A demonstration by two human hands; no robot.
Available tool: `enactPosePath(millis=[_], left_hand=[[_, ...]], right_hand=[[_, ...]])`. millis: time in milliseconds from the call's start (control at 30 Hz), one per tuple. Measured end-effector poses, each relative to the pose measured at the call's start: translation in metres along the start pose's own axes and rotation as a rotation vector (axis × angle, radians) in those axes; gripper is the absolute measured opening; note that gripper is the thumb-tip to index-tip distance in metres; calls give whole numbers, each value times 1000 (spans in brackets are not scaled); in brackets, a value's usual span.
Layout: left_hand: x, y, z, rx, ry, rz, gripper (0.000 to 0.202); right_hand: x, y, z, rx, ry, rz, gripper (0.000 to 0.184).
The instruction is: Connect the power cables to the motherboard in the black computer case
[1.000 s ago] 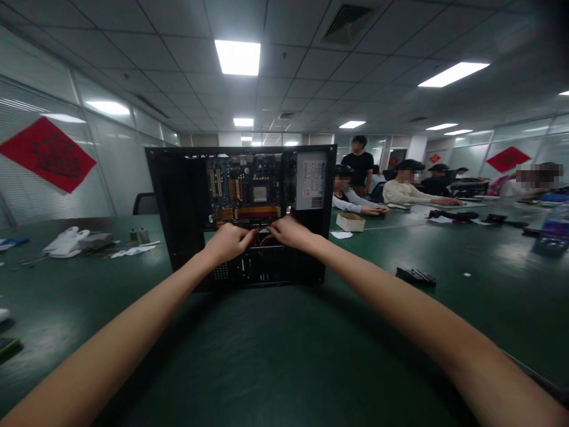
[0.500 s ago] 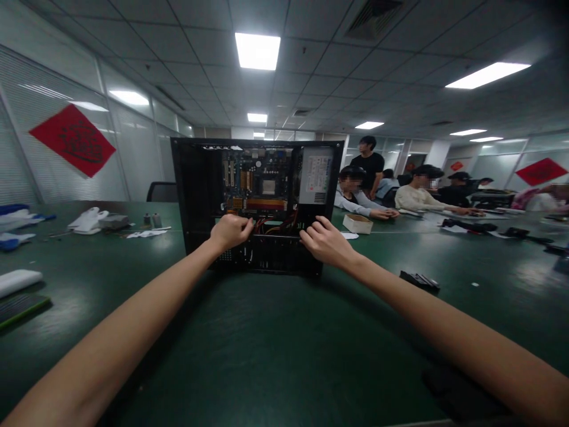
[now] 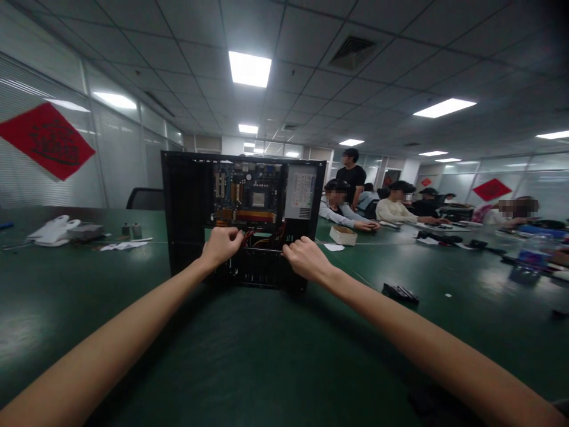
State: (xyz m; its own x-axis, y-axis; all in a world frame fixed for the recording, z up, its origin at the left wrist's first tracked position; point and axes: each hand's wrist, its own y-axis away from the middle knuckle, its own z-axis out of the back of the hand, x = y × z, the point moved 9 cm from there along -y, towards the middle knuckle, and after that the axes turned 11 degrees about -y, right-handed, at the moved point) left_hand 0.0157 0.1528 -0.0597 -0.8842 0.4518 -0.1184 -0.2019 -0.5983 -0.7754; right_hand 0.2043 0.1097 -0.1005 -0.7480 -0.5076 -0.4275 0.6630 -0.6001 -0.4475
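Observation:
An open black computer case stands upright on the green table, its inside facing me. A motherboard and a silver power supply show in its upper part. Coloured cables hang below the board. My left hand is closed at the left of these cables, thumb and forefinger pinched together; what lies between the fingertips is too small to make out. My right hand is closed at the lower right of the case, beside a thin metal bar. Its curled fingers hide whatever they hold.
A small white box and a black part lie right of the case. White and grey items and two small cylinders are at the left. Several people sit along the table's far right; a person in black stands behind.
My view has turned slightly right and upward, so the case sits further left and lower. Both hands keep their places at the case, with the right fingers slightly more curled.

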Motion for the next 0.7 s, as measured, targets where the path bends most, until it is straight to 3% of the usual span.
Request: enactPosePath(millis=[133,333,533,700], left_hand=[[7,-1,4,-53,84,141,44],[59,-8,-2,7,35,422,41],[96,-17,-7,30,85,292,46],[92,-25,12,94,-24,90,30]], right_hand=[[11,0,8,-9,1,0,30],[60,-12,31,-34,11,33,32],[130,-45,52,17,9,119,32],[190,-84,65,91,-145,150,34]])
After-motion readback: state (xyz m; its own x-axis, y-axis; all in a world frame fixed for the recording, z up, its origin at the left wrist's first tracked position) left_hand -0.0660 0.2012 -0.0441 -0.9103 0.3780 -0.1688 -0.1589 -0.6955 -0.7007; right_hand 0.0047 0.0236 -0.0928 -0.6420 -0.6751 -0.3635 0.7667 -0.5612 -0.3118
